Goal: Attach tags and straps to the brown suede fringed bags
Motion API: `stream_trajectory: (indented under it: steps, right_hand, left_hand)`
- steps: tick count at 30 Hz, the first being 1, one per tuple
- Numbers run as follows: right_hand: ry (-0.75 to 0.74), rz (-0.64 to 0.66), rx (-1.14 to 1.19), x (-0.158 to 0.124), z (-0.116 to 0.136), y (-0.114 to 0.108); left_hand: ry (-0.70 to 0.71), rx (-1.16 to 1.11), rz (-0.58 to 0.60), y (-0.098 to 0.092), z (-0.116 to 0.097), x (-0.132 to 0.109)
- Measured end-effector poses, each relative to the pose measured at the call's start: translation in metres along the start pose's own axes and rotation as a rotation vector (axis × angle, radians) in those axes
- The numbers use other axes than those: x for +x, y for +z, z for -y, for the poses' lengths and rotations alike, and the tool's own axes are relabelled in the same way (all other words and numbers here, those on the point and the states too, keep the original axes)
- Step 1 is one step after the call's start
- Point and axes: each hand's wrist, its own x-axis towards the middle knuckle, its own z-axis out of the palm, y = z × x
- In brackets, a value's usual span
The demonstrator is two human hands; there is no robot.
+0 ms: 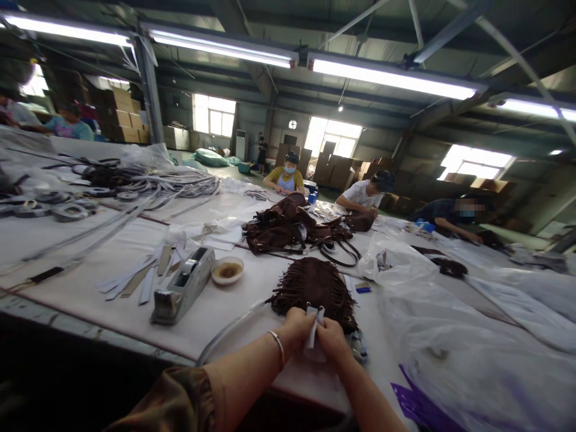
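A dark brown fringed bag [312, 282] lies on the table right in front of me. At its near edge, by small metal eyelets, both my hands meet on a pale strip [311, 336] that looks like paper or thin plastic. My left hand [297, 327] has its fingers pinched on one side of the strip. On the other side, my right hand [332, 337] pinches it too, close beside the left. The fingertips are partly hidden. To the left stand a grey tape dispenser [183, 287] and a white bowl [227, 271] with brown residue.
More brown bags [281, 225] are piled beyond mine. Grey straps [180, 183] and tape rolls [69, 210] lie at left, with loose pale strips [146, 273] nearer. Clear plastic bags [445, 336] cover the right side. Several co-workers, one in yellow sleeves [275, 175], sit across the table.
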Motion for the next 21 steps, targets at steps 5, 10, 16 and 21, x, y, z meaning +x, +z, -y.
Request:
stream_trajectory:
  steps: [5, 10, 16, 21]
  right_hand:
    - [-0.031, -0.057, -0.093, -0.006, 0.005, -0.009]
    - [-0.097, -0.131, -0.111, -0.013, 0.014, -0.003]
    - [-0.184, -0.066, -0.028, -0.024, 0.007, 0.006]
    - [-0.322, -0.01, -0.38, -0.039, 0.012, 0.012]
  left_hand:
    - [0.096, 0.204, -0.12, -0.005, -0.003, -0.009]
    - [0.165, 0.278, -0.146, -0.01, -0.003, -0.01]
    - [0.083, 0.178, -0.076, -0.011, -0.006, -0.008]
    - [-0.014, 0.004, -0.024, -0.009, -0.006, -0.004]
